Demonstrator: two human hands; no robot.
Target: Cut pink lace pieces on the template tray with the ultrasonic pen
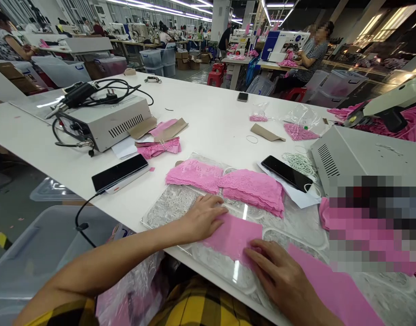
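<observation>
A pink fabric panel (235, 233) lies flat on a clear patterned plastic board (174, 203) in front of me. My left hand (204, 218) rests on its upper left edge, fingers stretched out and lying flat. At its right edge is my right hand (279, 269), with the fingers extended and their tips touching the fabric; part of the thumb side is hidden. Just beyond my hands lie two stacks of pink lace pieces, a left stack (196, 175) and a right stack (252, 189). Another plain pink fabric piece (330, 285) extends beside and beneath my right forearm.
A black phone (289, 173) lies on white paper at right, near pale elastic cord (299, 163). Left stand another phone (119, 173) on a cabled power bank and a grey box (109, 120) with a corded handpiece. A second grey box (367, 154) is at right. People work at machines behind.
</observation>
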